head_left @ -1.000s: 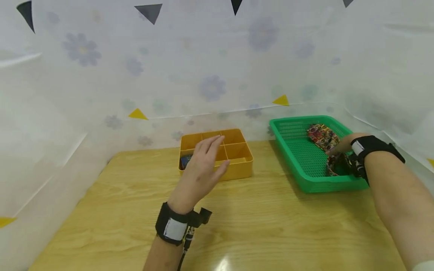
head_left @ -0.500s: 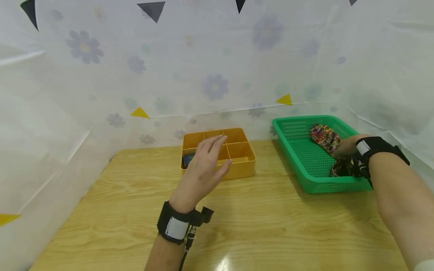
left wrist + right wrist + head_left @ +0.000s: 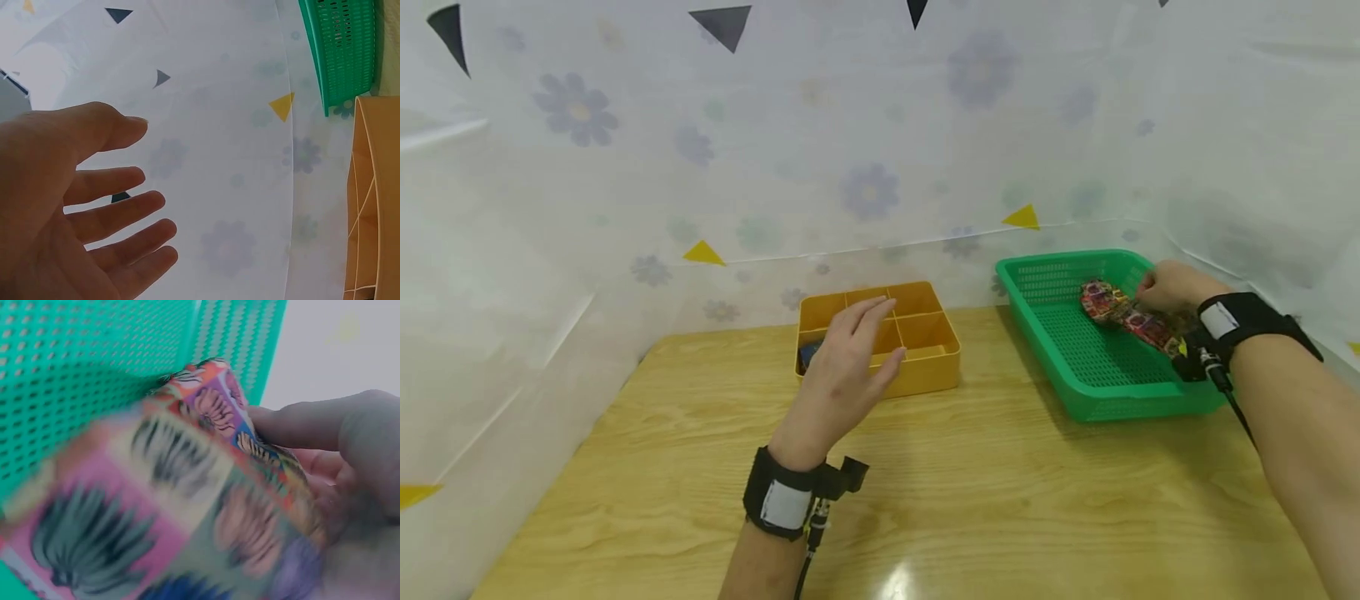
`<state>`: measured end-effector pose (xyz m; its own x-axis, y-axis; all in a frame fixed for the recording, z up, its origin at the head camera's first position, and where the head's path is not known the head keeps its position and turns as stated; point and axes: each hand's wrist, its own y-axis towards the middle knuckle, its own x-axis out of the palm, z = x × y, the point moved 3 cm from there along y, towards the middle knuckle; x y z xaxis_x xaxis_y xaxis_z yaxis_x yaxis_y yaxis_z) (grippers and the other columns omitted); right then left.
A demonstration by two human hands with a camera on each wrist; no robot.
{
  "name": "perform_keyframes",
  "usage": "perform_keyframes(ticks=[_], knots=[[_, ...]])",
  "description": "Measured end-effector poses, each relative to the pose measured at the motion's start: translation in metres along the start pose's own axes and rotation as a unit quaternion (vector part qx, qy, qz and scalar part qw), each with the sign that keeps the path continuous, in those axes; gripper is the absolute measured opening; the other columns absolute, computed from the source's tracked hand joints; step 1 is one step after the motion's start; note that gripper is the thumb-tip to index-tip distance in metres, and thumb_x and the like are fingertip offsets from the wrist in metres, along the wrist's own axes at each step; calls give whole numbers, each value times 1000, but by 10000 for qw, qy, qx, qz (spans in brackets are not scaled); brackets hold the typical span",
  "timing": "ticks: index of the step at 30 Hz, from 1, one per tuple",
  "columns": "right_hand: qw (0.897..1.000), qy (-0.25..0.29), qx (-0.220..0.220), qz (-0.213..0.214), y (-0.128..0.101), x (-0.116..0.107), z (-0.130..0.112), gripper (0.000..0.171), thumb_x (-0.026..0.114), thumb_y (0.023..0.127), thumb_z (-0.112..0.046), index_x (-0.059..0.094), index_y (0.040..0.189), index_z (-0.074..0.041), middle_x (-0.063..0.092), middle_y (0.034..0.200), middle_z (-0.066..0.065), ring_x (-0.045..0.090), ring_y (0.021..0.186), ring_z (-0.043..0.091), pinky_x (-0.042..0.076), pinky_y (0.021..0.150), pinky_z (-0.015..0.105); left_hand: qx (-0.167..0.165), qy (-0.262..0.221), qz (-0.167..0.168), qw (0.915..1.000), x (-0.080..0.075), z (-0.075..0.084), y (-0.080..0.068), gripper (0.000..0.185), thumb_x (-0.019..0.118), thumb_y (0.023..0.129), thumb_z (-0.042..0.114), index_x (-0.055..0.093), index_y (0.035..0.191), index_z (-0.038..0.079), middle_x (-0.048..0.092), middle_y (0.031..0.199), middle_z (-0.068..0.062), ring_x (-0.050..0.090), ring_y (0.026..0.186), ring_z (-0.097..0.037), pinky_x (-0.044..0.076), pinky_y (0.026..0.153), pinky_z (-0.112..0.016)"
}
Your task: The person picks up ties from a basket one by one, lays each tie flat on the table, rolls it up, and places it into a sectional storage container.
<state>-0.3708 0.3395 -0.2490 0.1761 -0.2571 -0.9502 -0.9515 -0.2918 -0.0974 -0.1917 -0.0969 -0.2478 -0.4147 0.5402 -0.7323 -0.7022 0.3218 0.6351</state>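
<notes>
The right hand [image 3: 1168, 287] has slid to the green basket's [image 3: 1078, 392] far side, fingers [image 3: 294, 425] now pinching the patterned cloth [image 3: 1123, 317] inside; a firm grip looks wise before lifting, while the left hand [image 3: 842, 379] hovers, fingers loose, near the yellow organiser [image 3: 925, 371].

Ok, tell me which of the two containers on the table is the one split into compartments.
The yellow box by the left hand. Dividers split it into compartments; the green basket is one open mesh tray.
</notes>
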Motion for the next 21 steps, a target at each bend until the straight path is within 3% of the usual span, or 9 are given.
perform_keyframes(ticks=[2,4,11,21], knots=[[9995,276,8,133,0,-1,-7,19,48,96,-6,56,92,10,52,70,10,42,57,20,37,54,36,-2,-2,63,10000,-1,-1,-1,57,67,95,20,46,145,5,49,144,-15,48,133,-30,49,105,-40],[9985,510,12,194,-1,-2,-17,28,50,96,-5,50,113,16,57,81,17,47,61,23,40,54,38,-23,-26,63,10000,-2,-3,-1,56,68,95,20,46,145,5,50,143,-15,48,132,-30,49,104,-41],[9947,831,-177,580,-5,-14,-49,30,51,98,-8,45,120,12,58,88,20,47,59,22,39,50,39,-77,-83,-105,9999,0,-6,-2,57,68,95,21,45,146,7,53,139,-14,54,126,-30,53,98,-41],[9880,562,-469,1363,-25,-36,-113,32,50,102,-17,45,128,1,54,112,25,47,64,25,36,52,37,51,-94,-259,9996,5,-9,-1,55,66,96,22,45,146,7,57,133,-14,61,116,-27,56,92,-36]])
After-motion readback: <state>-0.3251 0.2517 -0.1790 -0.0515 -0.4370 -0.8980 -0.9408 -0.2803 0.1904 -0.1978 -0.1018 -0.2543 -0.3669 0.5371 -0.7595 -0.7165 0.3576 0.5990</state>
